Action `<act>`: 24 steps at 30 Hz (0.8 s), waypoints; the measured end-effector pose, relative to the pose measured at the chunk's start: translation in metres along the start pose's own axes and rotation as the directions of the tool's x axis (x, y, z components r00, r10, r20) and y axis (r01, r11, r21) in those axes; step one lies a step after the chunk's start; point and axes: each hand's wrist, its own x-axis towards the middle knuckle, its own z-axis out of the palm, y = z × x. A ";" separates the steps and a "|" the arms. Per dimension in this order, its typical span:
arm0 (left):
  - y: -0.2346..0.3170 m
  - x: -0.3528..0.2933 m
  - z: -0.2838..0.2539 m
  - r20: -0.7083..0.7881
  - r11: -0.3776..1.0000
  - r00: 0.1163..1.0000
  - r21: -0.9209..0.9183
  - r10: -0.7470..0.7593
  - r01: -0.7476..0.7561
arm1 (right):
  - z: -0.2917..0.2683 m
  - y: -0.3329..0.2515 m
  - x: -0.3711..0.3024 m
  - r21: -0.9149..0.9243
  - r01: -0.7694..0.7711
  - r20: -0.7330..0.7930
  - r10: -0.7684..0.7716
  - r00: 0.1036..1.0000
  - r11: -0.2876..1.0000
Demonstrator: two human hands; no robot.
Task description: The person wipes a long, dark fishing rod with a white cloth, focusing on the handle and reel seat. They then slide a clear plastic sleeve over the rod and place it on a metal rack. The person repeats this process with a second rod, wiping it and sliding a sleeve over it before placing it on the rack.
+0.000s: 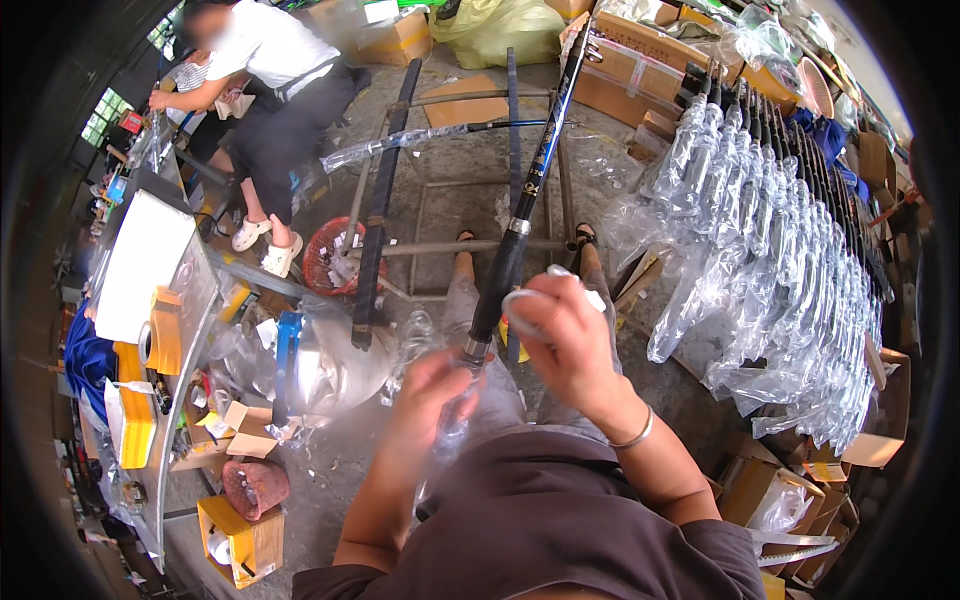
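A fishing rod (538, 165) with a blue and black shaft and a black foam grip slants up and away in front of me. My left hand (435, 392), slightly blurred, is closed round its lower end, just below a silver metal collar. Clear plastic film (453, 440) hangs at that end, partly hidden by the hand. Beside the foam grip is my right hand (568, 345), its fingers bent round a small pale ring (523, 314) that looks like a roll of tape. The right hand's fingertips are partly hidden.
A metal frame with dark padded bars (378, 210) stands ahead, another plastic-wrapped rod (400, 143) lying across it. Many wrapped rods (750, 220) lean in a row at right. A cluttered table (190, 370), a red basket (328, 258) and a seated person (285, 60) are at left.
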 end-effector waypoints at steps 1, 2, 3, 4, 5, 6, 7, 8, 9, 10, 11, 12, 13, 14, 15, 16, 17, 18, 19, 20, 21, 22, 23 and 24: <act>-0.003 0.001 -0.004 0.026 1.000 1.000 -0.002 0.006 -0.005 | 0.003 0.000 -0.003 -0.071 0.074 0.039 -0.071 0.997 0.995; -0.005 0.002 -0.006 0.050 1.000 0.999 -0.001 0.014 -0.014 | 0.005 -0.001 -0.003 -0.134 0.109 0.037 -0.104 0.994 0.985; -0.004 0.002 -0.006 0.054 1.000 0.999 -0.008 0.004 -0.003 | 0.004 0.000 -0.002 -0.158 0.131 0.043 -0.126 0.991 0.979; -0.004 0.002 -0.005 0.057 1.000 0.998 -0.015 -0.007 0.007 | 0.003 0.002 0.000 -0.181 0.153 0.050 -0.146 0.988 0.972; -0.005 0.000 -0.004 0.057 0.999 0.998 -0.024 -0.025 0.027 | 0.002 0.004 0.000 -0.202 0.167 0.059 -0.158 0.986 0.965; -0.004 -0.001 -0.004 0.065 0.999 0.997 -0.021 -0.030 0.031 | 0.000 0.008 0.005 -0.200 0.188 0.030 -0.186 0.982 0.962; -0.001 -0.002 -0.003 0.073 0.999 0.997 -0.019 -0.035 0.036 | -0.001 0.011 0.012 -0.223 0.160 -0.028 -0.170 0.985 0.962; 0.001 -0.001 -0.001 0.087 0.999 0.996 -0.019 -0.032 0.034 | -0.002 0.020 0.018 -0.237 0.141 -0.069 -0.161 0.985 0.961; 0.000 -0.002 -0.002 0.096 0.999 0.995 -0.025 -0.036 0.039 | -0.004 0.027 0.022 -0.251 0.122 -0.110 -0.153 0.982 0.960; -0.002 -0.002 -0.003 0.106 0.999 0.994 -0.031 -0.040 0.044 | -0.005 0.023 0.023 -0.239 0.129 -0.124 -0.162 0.979 0.963; -0.004 -0.003 -0.005 0.114 0.998 0.993 -0.034 -0.043 0.047 | -0.004 0.021 0.018 -0.271 0.144 -0.086 -0.173 0.981 0.952; -0.004 -0.004 -0.005 0.114 0.998 0.992 -0.046 -0.048 0.053 | -0.002 0.015 0.014 -0.247 0.144 -0.079 -0.168 0.983 0.958; -0.005 -0.005 -0.005 0.114 0.997 0.992 -0.057 -0.053 0.059 | 0.000 0.009 0.010 -0.222 0.144 -0.072 -0.163 0.984 0.964; -0.006 -0.007 -0.006 0.110 0.995 0.992 -0.069 -0.067 0.075 | 0.001 0.006 0.002 -0.200 0.152 -0.039 -0.163 0.986 0.968; -0.005 -0.008 -0.004 0.091 0.994 0.992 -0.065 -0.083 0.090 | 0.004 0.009 -0.002 -0.201 0.193 -0.032 -0.203 0.979 0.960; -0.003 -0.009 -0.001 0.072 0.993 0.992 -0.061 -0.100 0.104 | 0.002 0.014 -0.001 -0.212 0.204 -0.031 -0.215 0.976 0.956; -0.002 -0.009 0.002 0.055 0.991 0.992 -0.059 -0.113 0.117 | -0.002 0.021 0.004 -0.225 0.217 -0.028 -0.229 0.973 0.950; -0.002 -0.011 0.003 0.059 0.990 0.990 -0.062 -0.126 0.130 | -0.004 0.025 0.010 -0.248 0.174 -0.066 -0.196 0.978 0.953; -0.003 -0.012 0.004 0.062 0.988 0.988 -0.064 -0.139 0.143 | -0.007 0.028 0.012 -0.218 0.110 -0.094 -0.133 0.987 0.970; -0.002 -0.012 0.004 0.067 0.987 0.987 -0.064 -0.143 0.147 | -0.007 0.027 0.012 -0.247 0.139 -0.085 -0.164 0.983 0.959; -0.001 -0.013 0.005 0.080 0.987 0.987 -0.076 -0.137 0.143 | -0.007 0.025 0.011 -0.275 0.167 -0.076 -0.195 0.978 0.947; 0.000 -0.013 0.005 0.093 0.986 0.987 -0.089 -0.131 0.139 | -0.004 0.018 0.007 -0.236 0.191 -0.073 -0.214 0.974 0.953; -0.001 -0.013 0.005 0.104 0.984 0.986 -0.105 -0.131 0.142 | -0.001 0.009 0.000 -0.195 0.209 -0.069 -0.226 0.972 0.958; -0.003 -0.012 0.003 0.113 0.985 0.986 -0.110 -0.123 0.135 | 0.000 0.008 -0.008 -0.180 0.195 -0.001 -0.198 0.980 0.964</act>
